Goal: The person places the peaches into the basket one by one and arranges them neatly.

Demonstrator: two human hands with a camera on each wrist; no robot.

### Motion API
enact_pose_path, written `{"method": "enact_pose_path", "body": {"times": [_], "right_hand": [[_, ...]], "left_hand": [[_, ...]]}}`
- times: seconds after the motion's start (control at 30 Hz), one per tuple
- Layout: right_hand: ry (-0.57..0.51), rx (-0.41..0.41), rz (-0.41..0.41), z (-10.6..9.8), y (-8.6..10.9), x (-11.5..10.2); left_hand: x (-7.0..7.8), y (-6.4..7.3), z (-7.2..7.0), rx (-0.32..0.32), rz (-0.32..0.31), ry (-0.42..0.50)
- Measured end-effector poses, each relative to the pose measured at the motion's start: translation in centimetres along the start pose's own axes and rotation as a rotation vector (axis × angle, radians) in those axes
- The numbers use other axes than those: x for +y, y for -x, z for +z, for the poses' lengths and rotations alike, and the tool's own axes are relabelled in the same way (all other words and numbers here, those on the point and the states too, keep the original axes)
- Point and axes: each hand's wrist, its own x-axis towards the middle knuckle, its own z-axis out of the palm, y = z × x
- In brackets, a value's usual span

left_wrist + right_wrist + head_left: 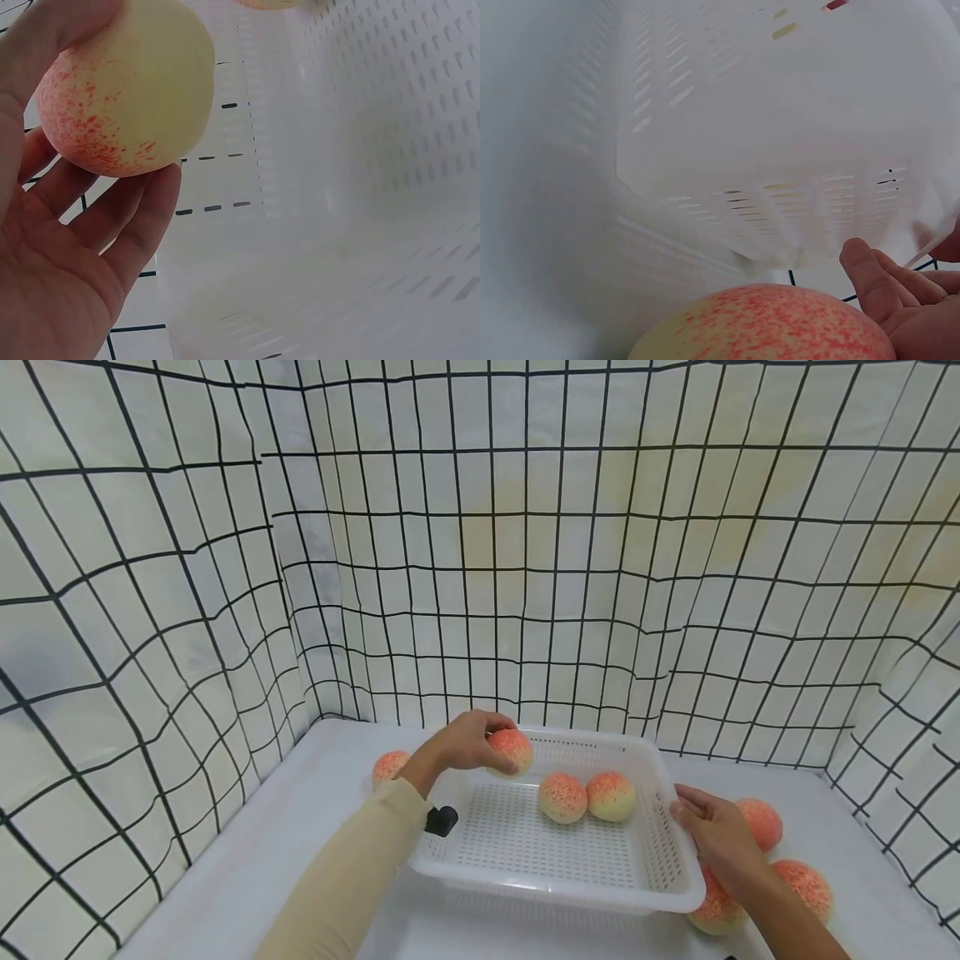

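Note:
My left hand (468, 742) grips a red-speckled, pale yellow peach (513, 752) above the back left part of a white perforated plastic basket (517, 887). In the left wrist view, the fingers curl under this peach (142, 90) and the thumb lies over it. Inside the basket, a peach (562, 798) and a second peach (611, 796) sit side by side. My right hand (712, 831) pinches the basket's right rim. From the right wrist, its fingers (870, 274) show against the outer side of the basket wall, with the thumb over the rim.
On the white table (300, 835), one peach (390, 766) lies left of the basket. To its right are a peach (761, 824), another peach (806, 889) and a third peach (716, 906) partly behind my right hand. Black netting (487, 568) over white sheeting encloses the back and sides.

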Motion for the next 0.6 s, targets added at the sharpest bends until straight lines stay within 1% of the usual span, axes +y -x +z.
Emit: {"method": "enact_pose_path", "body": {"times": [0.17,0.43,0.6], "right_hand": [[0.002,-0.001,-0.003,0.0,0.0,0.1],[-0.005,-0.003,-0.004,0.0,0.0,0.1],[-0.009,-0.004,0.001,0.0,-0.1,0.1]], "left_hand": [[-0.2,-0.3,0.4,0.002,-0.007,-0.013],[0.2,-0.3,0.8,-0.014,-0.008,-0.028],[0.3,-0.4,1.1,-0.023,-0.026,-0.051]]}}
